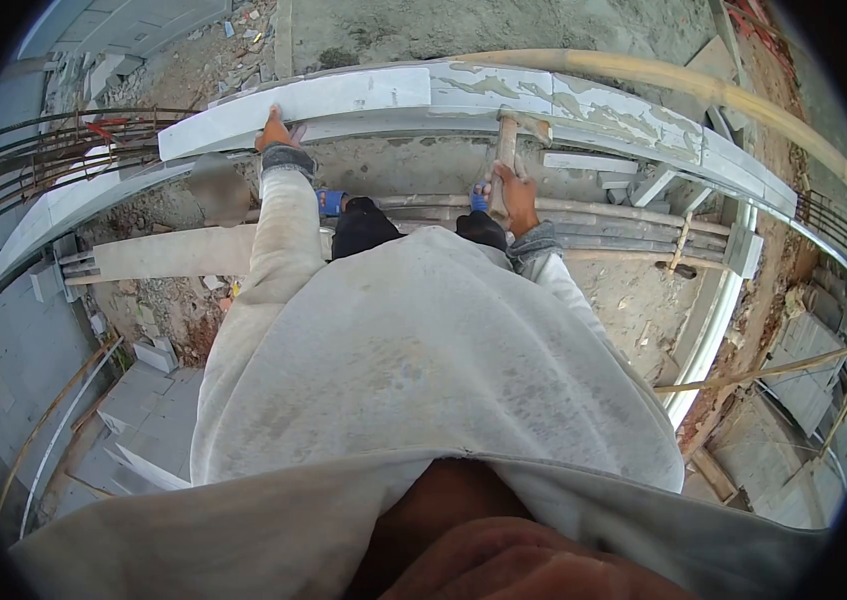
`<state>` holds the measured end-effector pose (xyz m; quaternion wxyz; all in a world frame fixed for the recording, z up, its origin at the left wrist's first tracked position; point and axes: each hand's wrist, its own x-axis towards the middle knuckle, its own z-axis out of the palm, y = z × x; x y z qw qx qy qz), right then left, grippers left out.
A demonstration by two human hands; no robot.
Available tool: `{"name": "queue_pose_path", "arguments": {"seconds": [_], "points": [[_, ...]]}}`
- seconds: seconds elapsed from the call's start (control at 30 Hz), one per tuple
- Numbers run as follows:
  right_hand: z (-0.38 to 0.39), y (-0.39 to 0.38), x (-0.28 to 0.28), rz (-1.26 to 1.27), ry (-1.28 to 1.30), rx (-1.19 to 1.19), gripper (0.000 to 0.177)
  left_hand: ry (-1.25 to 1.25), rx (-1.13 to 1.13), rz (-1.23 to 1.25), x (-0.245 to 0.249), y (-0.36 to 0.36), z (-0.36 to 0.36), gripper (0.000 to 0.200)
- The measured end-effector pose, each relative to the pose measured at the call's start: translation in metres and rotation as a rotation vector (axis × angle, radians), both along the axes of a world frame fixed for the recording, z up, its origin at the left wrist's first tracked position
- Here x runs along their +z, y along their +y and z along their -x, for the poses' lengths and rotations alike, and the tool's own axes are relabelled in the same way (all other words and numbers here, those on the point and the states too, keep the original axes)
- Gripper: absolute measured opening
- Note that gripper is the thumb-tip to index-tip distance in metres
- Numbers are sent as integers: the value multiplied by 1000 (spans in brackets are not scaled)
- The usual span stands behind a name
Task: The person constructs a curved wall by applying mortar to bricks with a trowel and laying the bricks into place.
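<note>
though grey-patched toward the right, pale white block wall (483, 90)

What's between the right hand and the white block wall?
In the head view, a wooden-handled tool is there, held in the right hand, its far end by the white block wall.

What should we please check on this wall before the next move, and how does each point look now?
1. Left hand on the block: ok, touching it.
2. Right hand on the mallet: ok, fingers wrapped around the handle.
3. Left hand clear of the mallet's head: ok, well apart.
4. Block level: cannot tell, the lens bends the wall's line.
5. Mortar under the block: cannot tell; smears show only on the blocks to the right.
6. Footing by the poles: cannot tell, the trousers partly hide the feet.
</note>
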<state>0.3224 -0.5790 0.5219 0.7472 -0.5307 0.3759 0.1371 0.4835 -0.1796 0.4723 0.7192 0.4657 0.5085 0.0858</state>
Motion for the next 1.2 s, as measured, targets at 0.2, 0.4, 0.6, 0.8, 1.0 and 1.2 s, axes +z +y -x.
{"name": "queue_pose_path", "arguments": {"seconds": [0.2, 0.4, 0.6, 0.8, 1.0, 1.2], "points": [[-27, 53, 5, -15, -25, 253, 26, 41, 28, 8, 21, -9, -2, 65], [-30, 45, 5, -77, -25, 121, 22, 71, -2, -3, 15, -2, -2, 76], [-30, 56, -19, 76, -26, 177, 21, 86, 52, -18, 21, -9, -3, 73], [-34, 39, 0, -2, 3, 243, 23, 104, 6, -3, 25, -6, -4, 75], [-40, 41, -12, -56, 23, 370, 24, 137, 37, -17, 27, -10, -6, 75], [-35, 60, -12, -1, 9, 292, 27, 131, 19, 2, 21, -3, -6, 75]]}}
